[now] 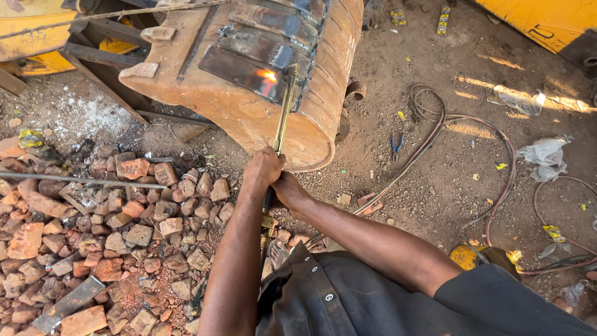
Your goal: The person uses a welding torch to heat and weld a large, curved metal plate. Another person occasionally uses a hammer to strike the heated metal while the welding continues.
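My left hand [263, 168] and my right hand [287, 188] are closed together around the handle of a long brass cutting torch [284, 115]. The torch reaches up and away from me. Its tip throws an orange flame [268, 76] onto dark steel plates on a large rusty excavator bucket [249, 112], which lies on its side on the dirt. The torch's lower end is hidden under my hands.
A heap of broken red bricks [112, 230] fills the left. Gas hoses [472, 155] loop over the dirt at right, near blue-handled pliers [397, 144], plastic scraps [546, 155] and yellow machinery [541, 22] at the top edges. A metal rod [74, 180] crosses the bricks.
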